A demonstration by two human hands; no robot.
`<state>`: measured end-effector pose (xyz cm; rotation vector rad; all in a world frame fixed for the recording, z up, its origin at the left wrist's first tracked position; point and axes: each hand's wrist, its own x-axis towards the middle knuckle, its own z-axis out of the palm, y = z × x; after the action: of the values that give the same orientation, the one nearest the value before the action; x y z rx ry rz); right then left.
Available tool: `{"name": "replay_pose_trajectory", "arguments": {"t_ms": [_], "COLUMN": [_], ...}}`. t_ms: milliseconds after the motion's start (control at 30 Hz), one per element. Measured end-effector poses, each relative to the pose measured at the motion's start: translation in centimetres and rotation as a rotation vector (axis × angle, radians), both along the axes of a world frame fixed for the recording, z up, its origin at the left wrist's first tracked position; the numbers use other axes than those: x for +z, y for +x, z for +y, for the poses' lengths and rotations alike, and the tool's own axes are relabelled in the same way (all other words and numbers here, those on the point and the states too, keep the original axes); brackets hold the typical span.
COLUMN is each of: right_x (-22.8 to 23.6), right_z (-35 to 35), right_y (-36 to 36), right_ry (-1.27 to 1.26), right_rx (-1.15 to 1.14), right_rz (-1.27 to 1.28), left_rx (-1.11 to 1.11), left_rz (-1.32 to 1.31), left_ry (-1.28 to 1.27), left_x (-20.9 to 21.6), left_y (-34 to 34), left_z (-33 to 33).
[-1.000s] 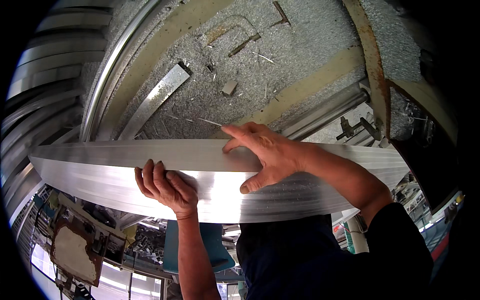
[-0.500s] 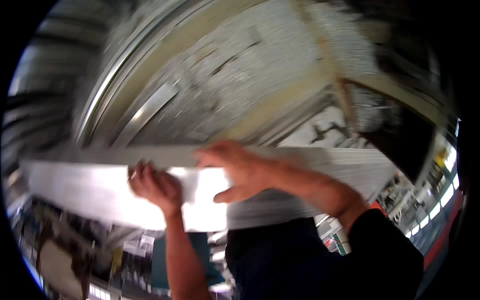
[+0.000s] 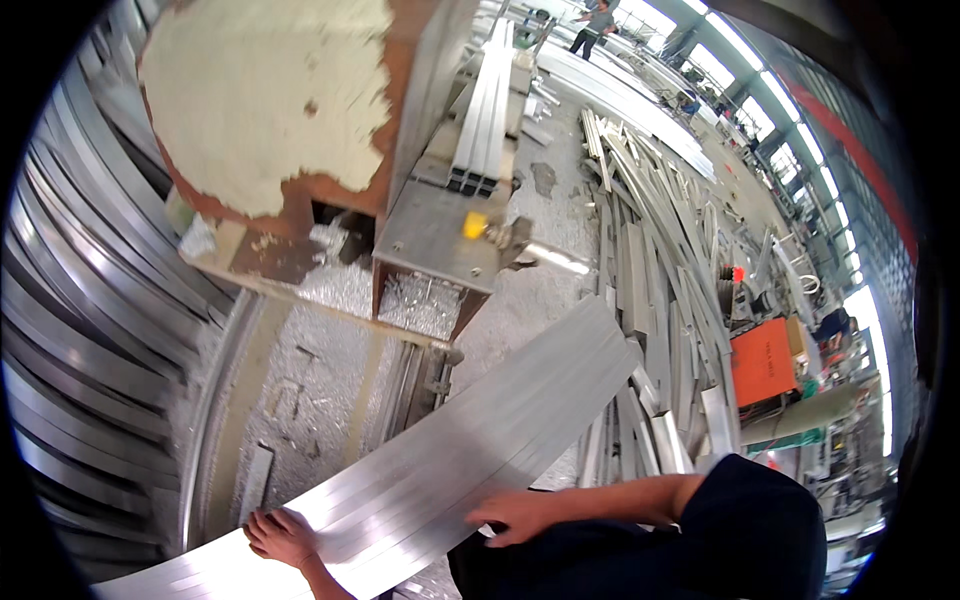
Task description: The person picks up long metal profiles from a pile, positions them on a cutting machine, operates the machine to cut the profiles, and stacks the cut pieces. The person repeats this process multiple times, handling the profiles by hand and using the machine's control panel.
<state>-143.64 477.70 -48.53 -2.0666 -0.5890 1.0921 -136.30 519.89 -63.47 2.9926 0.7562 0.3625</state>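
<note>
A long, wide silvery metal panel [image 3: 430,480] with fine lengthwise lines slants from the lower left up to the middle right. My left hand [image 3: 282,538] is closed over its far edge, fingers curled round the rim. At the near edge, close to my body, my right hand [image 3: 512,514] grips the panel with bent fingers; part of the thumb is in shadow. Whether the panel is one piece or several flat bars side by side, I cannot tell.
Curved stacks of metal profiles [image 3: 90,360] line the left. Ahead stands a machine with a cream-and-brown top [image 3: 270,100], beside square tubes [image 3: 484,110]. Loose metal offcuts [image 3: 650,270] lie heaped to the right, near an orange box [image 3: 764,362]. Another person [image 3: 595,25] stands far off.
My view has swung rightward and sharpened, bringing in the offcut heap and the hall. The panel, which lay level across the view, now slants up to the right, still with both hands on it.
</note>
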Motion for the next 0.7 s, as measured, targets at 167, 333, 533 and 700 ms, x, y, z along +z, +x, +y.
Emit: {"name": "replay_pose_trajectory", "arguments": {"t_ms": [167,333,533,700], "right_x": [2.6,3.3,2.4,-2.4], "right_z": [-8.8,-13.5,-23.9,-40.3], "right_y": [-11.0,-12.9,-14.0,-23.2], "right_ry": [-0.189,-0.161,-0.035,-0.192], "right_rx": [-0.003,-0.27,-0.488,-0.863], "right_rz": [0.015,0.0,-0.052,-0.168], "left_rx": [0.045,-0.513,-0.995,-0.916], "left_rz": [-0.128,-0.538,-0.471,-0.406], "left_ry": [-0.216,-0.43,-0.362,-0.181], "left_x": [1.0,12.8,28.0,29.7], "left_y": [1.2,9.8,20.9,32.0], "left_z": [-2.1,-18.2,-39.4,-50.1]}}
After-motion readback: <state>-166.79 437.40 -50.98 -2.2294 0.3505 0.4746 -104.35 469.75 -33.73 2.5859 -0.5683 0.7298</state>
